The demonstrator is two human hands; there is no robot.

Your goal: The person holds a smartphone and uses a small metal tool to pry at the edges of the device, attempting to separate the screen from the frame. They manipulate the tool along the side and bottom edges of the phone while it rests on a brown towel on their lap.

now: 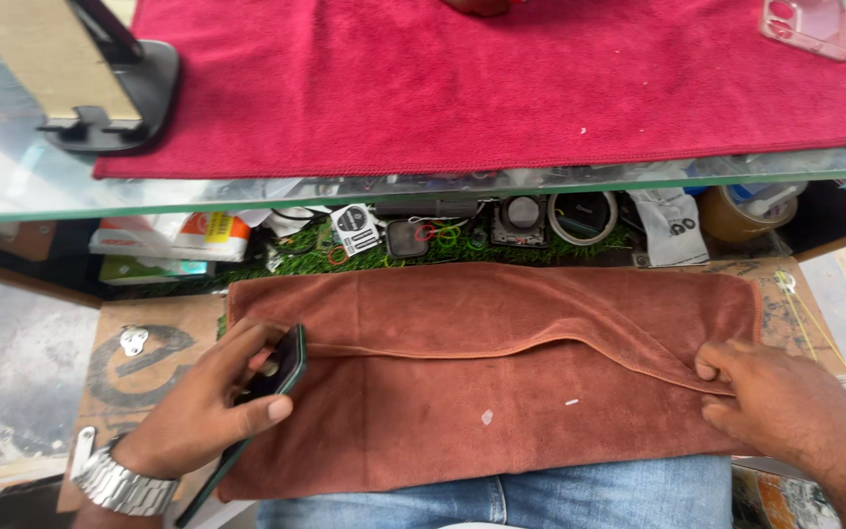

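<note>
A brown folded towel (501, 392) lies across my lap and the low shelf in front of me. My left hand (208, 402), with a metal watch on the wrist, grips a dark smartphone (276, 377) held on edge at the towel's left end. At the towel's right end, my right hand (785, 402) pinches the upper fold of the cloth between its fingers.
Above is a glass counter (22, 186) covered by a red towel (501, 83). A black phone stand (100, 78) sits at its left, a clear phone case (815, 24) at top right. Under the glass lie tape rolls (583, 217), rubber bands and small packets.
</note>
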